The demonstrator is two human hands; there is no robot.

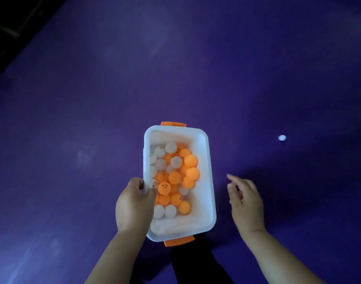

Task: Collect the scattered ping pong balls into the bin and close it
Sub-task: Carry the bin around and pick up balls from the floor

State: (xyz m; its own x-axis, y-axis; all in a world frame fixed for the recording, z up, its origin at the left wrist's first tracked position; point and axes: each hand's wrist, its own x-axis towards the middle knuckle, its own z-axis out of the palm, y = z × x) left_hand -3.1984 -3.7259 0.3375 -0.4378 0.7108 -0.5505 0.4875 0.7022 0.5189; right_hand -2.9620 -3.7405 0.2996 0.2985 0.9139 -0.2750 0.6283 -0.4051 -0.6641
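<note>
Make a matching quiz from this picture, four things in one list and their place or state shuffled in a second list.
1. left hand
2. right hand
3. loose white ball
4. bin

A. lies alone on the purple floor
B. holds orange and white balls
C. grips the bin's rim
D. open, holding nothing

Pairs: 1-C, 2-D, 3-A, 4-B

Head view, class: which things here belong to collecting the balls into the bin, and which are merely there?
Belongs to the job:
white bin, lid not in view
left hand, holding the bin's rim
balls already inside
loose white ball on the floor
right hand, holding nothing

Merely there:
purple floor
dark trouser leg
</note>
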